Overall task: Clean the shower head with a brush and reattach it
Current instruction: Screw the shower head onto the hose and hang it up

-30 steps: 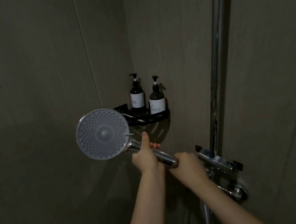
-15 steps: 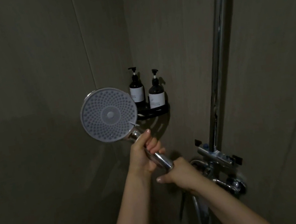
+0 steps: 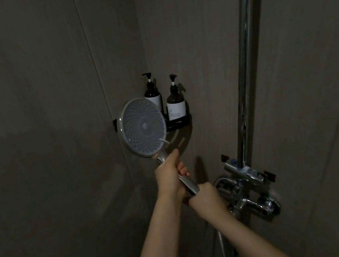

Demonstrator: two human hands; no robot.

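Note:
The round shower head (image 3: 142,127) with its grey nozzle face is held up in front of the corner shelf, face turned toward me and a little to the right. My left hand (image 3: 169,172) grips the upper part of its chrome handle (image 3: 190,185), thumb up along it. My right hand (image 3: 204,197) is closed round the handle's lower end, where the hose joins. No brush is in view.
A chrome riser pipe (image 3: 247,70) runs up the right wall to a slider bracket (image 3: 244,171), with the mixer valve (image 3: 258,203) below. A black corner shelf (image 3: 179,122) holds two dark pump bottles (image 3: 175,103). The hose (image 3: 223,248) hangs down. Grey walls all round.
Both hands raised the shower head up and rightward, tilting its handle more upright. The head now covers part of the left bottle, and its face has turned slightly to the right.

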